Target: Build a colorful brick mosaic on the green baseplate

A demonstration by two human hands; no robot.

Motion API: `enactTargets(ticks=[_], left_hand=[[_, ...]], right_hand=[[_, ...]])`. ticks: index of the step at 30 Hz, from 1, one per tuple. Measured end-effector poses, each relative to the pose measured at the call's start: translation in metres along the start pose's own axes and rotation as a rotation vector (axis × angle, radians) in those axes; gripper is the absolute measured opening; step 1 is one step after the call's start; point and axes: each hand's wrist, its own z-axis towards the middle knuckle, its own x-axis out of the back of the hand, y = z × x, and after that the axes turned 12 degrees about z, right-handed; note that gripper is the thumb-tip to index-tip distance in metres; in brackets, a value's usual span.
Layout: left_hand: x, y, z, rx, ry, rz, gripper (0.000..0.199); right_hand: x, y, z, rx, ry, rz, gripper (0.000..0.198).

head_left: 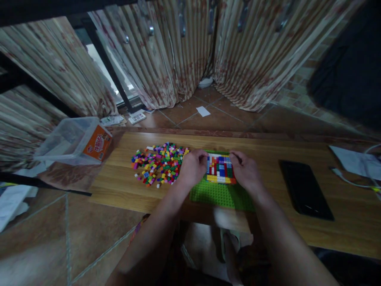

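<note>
A many-coloured build of toy bricks (219, 167) lies over the far part of a green studded baseplate (223, 194). My left hand (194, 165) is at the build's upper left corner, with thumb and fingers closed on its edge. On the opposite side, my right hand (244, 169) has its curled fingers at the upper right corner. Both hands hide parts of the build's sides, and my fingertips are partly out of sight. Left of my left hand spreads a loose pile of small bricks (160, 163) in many colours.
The wooden table (264, 155) carries all this. A black flat device, like a tablet or phone (306, 190), lies at the right, near a white cable (351, 180) and paper (354, 159). A clear plastic bin (65, 139) with an orange label stands beyond the left end.
</note>
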Motion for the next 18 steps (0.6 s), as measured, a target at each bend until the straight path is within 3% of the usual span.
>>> enactTargets(ticks=[8, 13, 18], left_hand=[[0.014, -0.011, -0.007, 0.013, 0.003, 0.109, 0.022], [0.047, -0.032, -0.006, 0.078, -0.022, 0.217, 0.024], [0.084, -0.059, -0.008, 0.267, -0.025, 0.432, 0.024]], right_hand=[[-0.001, 0.009, 0.001, -0.008, -0.013, -0.084, 0.041], [0.0, 0.009, 0.002, -0.037, -0.02, -0.136, 0.043], [0.0, 0.01, 0.003, -0.045, -0.045, -0.184, 0.046]])
